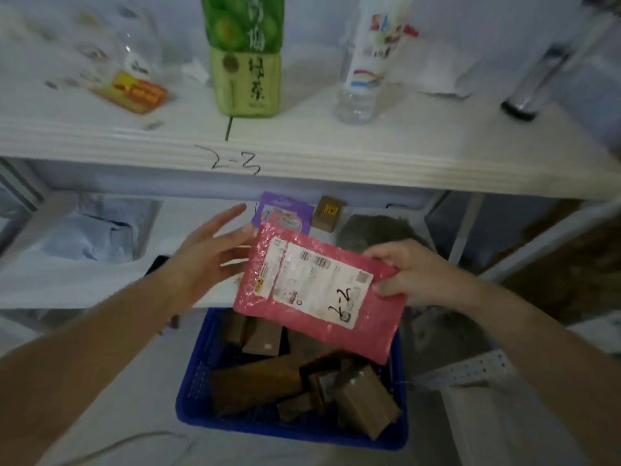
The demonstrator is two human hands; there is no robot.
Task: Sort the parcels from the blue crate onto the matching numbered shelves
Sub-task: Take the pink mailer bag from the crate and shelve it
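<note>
One pink bubble parcel (321,290), white label (312,274)

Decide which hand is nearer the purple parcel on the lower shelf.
Left. The left hand lies open just below-left of the purple parcel; the right hand pinches the pink parcel farther off, to the lower right.

Seeing a green tea bottle (247,62) standing upright, a clear water bottle (366,72) standing well apart to its right, an orange packet (139,92) lying to its left, a shiny cylinder (534,85) leaning at far right.
</note>
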